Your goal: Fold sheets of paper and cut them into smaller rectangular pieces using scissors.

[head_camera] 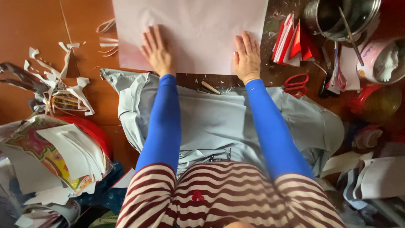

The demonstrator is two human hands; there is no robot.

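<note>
Two hands, left (157, 51) and right (247, 55), flat and open on one pink sheet (190, 29), gripping nothing; one red scissors (296, 83) just right.

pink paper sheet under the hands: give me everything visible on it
The pink paper sheet is large, pale and plain, thin paper by its look, and lies flat on the brown tabletop; its top runs out of frame. The left hand and right hand press palm-down near its lower edge, fingers spread. No print or cuts are visible. Its near edge sits just beyond a grey cloth.
</note>
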